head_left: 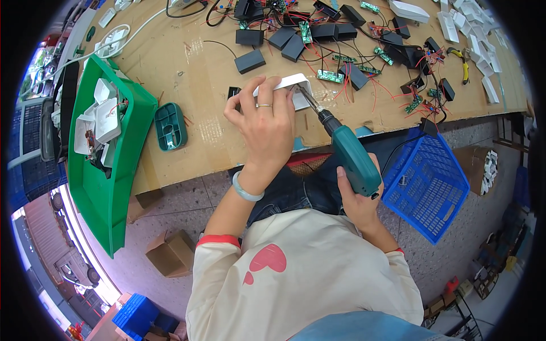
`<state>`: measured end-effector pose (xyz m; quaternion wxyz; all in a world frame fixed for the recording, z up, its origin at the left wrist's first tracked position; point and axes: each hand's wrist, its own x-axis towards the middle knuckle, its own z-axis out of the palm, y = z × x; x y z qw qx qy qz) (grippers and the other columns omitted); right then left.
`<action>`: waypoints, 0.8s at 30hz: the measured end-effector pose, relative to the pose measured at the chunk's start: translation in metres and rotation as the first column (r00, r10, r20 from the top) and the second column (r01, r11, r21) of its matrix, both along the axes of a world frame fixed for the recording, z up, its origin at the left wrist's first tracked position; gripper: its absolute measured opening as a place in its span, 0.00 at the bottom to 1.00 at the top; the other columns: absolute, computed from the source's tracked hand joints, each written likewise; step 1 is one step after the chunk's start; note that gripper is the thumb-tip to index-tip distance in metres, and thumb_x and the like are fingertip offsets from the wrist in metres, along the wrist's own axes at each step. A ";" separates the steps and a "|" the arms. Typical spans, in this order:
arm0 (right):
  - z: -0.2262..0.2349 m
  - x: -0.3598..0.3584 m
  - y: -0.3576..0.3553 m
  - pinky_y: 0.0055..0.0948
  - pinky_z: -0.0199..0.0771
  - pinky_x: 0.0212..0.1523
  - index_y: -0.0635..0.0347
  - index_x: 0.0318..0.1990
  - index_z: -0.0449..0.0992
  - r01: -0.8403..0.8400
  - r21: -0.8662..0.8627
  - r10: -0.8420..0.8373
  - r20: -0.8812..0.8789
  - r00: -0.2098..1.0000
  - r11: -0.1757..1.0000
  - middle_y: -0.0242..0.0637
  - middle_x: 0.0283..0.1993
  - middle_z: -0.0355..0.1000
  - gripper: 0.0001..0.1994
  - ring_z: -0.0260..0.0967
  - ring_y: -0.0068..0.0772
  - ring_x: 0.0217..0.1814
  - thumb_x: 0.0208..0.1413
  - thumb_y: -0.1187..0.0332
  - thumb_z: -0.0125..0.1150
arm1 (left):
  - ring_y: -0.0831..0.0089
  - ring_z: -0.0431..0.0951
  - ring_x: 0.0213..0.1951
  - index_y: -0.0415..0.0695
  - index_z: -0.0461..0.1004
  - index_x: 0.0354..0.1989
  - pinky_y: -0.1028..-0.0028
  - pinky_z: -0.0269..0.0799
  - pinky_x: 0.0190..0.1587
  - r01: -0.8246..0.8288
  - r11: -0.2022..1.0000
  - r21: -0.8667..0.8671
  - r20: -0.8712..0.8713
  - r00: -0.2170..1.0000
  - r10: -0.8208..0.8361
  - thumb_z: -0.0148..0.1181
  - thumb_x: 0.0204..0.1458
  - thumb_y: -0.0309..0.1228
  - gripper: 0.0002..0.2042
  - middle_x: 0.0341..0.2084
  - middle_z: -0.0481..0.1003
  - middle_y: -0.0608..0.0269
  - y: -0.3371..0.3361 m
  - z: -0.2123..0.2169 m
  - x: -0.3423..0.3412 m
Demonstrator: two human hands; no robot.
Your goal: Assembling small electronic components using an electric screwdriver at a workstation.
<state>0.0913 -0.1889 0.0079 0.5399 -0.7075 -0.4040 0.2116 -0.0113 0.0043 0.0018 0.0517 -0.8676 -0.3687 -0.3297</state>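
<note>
One cardboard-covered worktable (176,62) spans the view. One green bin (128,165) juts past its left edge, holding several white shells (108,120), and one blue plastic basket (429,196) sits off the near edge, right of the person.

The right hand (361,193) wraps its fingers around one teal power screwdriver (354,156), whose bit reaches inside one white casing (300,80); whether it touches a screw cannot be told. The casing is over the table's near edge, clasped by the left hand (264,122).

One dark green compartment tray (170,126) lies left of it. Beyond are more than ten black housings (249,61), too tangled for an exact count, at least eight circuit boards (330,76) and one pair of yellow-handled pliers (465,71). Any lettering on the boards is too small to read. The left arm wears one pale bangle (247,190), and that hand one ring (263,105).
</note>
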 end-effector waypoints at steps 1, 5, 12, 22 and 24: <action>-0.001 0.000 0.000 0.32 0.74 0.47 0.68 0.45 0.77 -0.002 0.006 0.002 0.014 1.000 1.000 0.45 0.45 0.74 0.11 0.73 0.40 0.46 0.55 0.81 0.69 | 0.63 0.73 0.56 0.46 0.79 0.35 0.56 0.54 0.58 0.001 1.000 -0.003 0.001 1.000 -0.001 0.69 0.53 0.29 0.05 0.49 0.78 0.69 0.000 0.000 0.000; -0.001 -0.001 -0.001 0.32 0.74 0.47 0.68 0.46 0.77 0.001 -0.008 -0.001 0.002 1.000 1.000 0.45 0.45 0.74 0.12 0.73 0.40 0.46 0.55 0.81 0.69 | 0.63 0.74 0.57 0.42 0.80 0.36 0.50 0.58 0.57 0.010 1.000 -0.016 0.009 1.000 -0.010 0.68 0.53 0.29 0.06 0.49 0.77 0.66 -0.001 0.001 0.000; -0.001 -0.001 -0.005 0.32 0.74 0.49 0.68 0.47 0.78 0.012 0.001 -0.012 -0.020 1.000 1.000 0.45 0.47 0.74 0.13 0.73 0.40 0.47 0.55 0.81 0.69 | 0.63 0.73 0.57 0.46 0.80 0.35 0.56 0.54 0.58 -0.002 1.000 -0.005 0.002 1.000 0.002 0.69 0.53 0.29 0.05 0.48 0.78 0.70 0.001 0.000 0.000; 0.002 0.000 -0.004 0.25 0.68 0.39 0.70 0.47 0.75 -0.018 0.046 0.016 0.049 0.999 0.999 0.37 0.43 0.68 0.11 0.66 0.26 0.39 0.58 0.79 0.67 | 0.63 0.73 0.57 0.42 0.80 0.35 0.50 0.57 0.57 0.015 1.000 -0.028 0.021 1.000 -0.015 0.69 0.52 0.29 0.06 0.49 0.77 0.67 0.000 -0.001 0.000; 0.001 0.000 -0.005 0.25 0.68 0.39 0.70 0.47 0.75 -0.012 0.042 0.011 0.026 1.000 0.999 0.37 0.43 0.68 0.11 0.66 0.25 0.39 0.59 0.79 0.67 | 0.63 0.73 0.57 0.42 0.80 0.35 0.50 0.56 0.58 0.017 0.999 -0.030 0.026 1.000 -0.017 0.69 0.52 0.29 0.06 0.49 0.77 0.67 -0.001 -0.001 0.000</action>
